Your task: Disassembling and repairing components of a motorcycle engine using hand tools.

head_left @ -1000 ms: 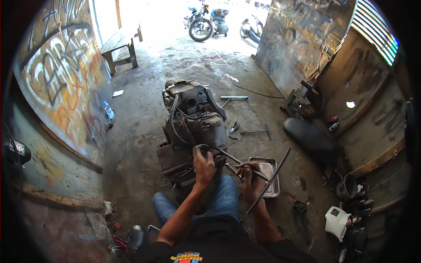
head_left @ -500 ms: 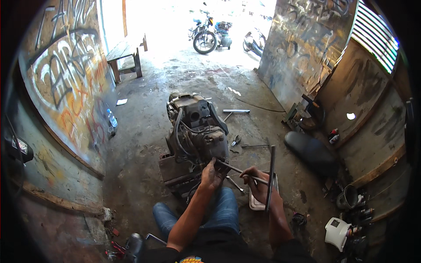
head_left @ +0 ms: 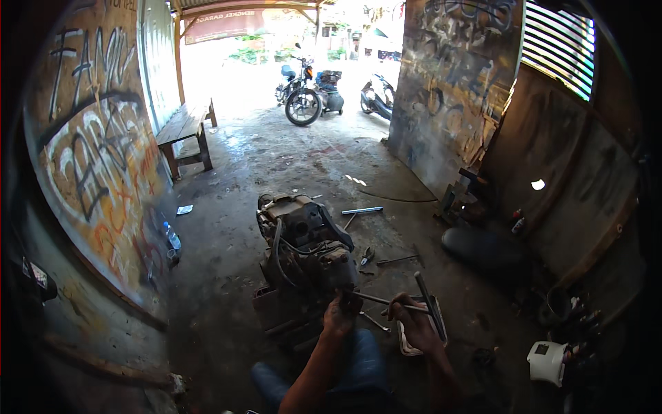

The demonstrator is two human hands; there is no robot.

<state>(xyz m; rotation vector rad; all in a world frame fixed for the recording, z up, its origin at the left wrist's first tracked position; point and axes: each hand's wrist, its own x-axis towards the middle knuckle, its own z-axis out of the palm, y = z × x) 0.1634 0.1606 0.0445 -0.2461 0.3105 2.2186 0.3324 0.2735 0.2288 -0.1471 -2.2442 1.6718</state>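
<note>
Head view: right hand [head_left: 418, 327] wrapped round the T-handle wrench [head_left: 374, 299], aimed left at the engine [head_left: 303, 238], left hand [head_left: 338, 316] nearer it, grip unclear.

Grey T-handled wrench [head_left: 376, 299], crossbar at right, shaft toward the near end of a grimy dark engine [head_left: 303, 238]

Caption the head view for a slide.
Right hand grips a T-bar; left hand at the engine's near end.

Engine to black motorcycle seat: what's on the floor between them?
Head view: pliers nearest the engine, a small dark piece just below them in the picture, then a thin T-handle tool toward the black motorcycle seat.
</note>
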